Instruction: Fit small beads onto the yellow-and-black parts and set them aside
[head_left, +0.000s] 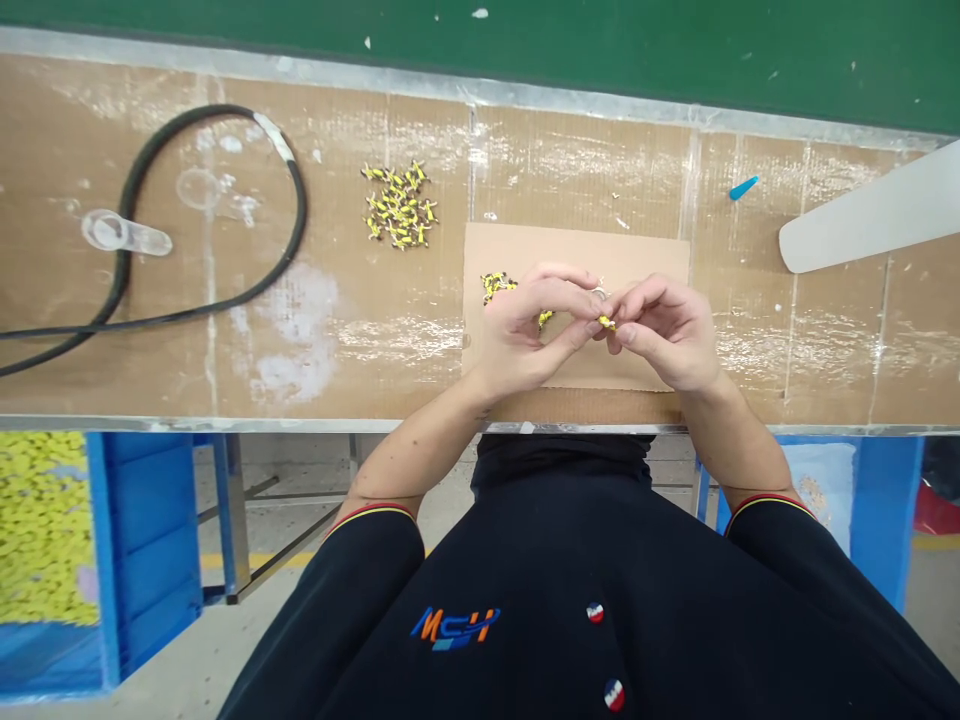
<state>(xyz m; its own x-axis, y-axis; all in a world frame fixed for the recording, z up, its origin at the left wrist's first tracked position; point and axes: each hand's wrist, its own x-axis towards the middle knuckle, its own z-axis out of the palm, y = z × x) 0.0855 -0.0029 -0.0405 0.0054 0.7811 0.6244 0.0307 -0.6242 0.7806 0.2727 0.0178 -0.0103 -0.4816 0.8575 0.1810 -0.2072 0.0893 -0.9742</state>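
Observation:
Between the fingertips of both hands is a small yellow figure [606, 322] with dark and pale parts; its exact kind is too small to make out. My left hand [536, 325] pinches it from the left, thumb and forefinger together. From the right, my right hand [664, 330] grips it with thumb and fingers closed. Both are held over a flat cardboard sheet [637, 370]. Beneath and beside my left hand lie several similar yellow-and-black figures [498, 286], partly hidden by it. Another yellow piece [545, 318] shows through the gap of my left hand.
A larger pile of yellow-and-black figures [401, 207] lies left of the sheet. Farther left are a looped black cable [300, 215] and a clear plastic tube [142, 238]. To the right are a blue cone-shaped piece [744, 188] and a white long object [870, 215]. Blue crates [150, 560] stand below the table.

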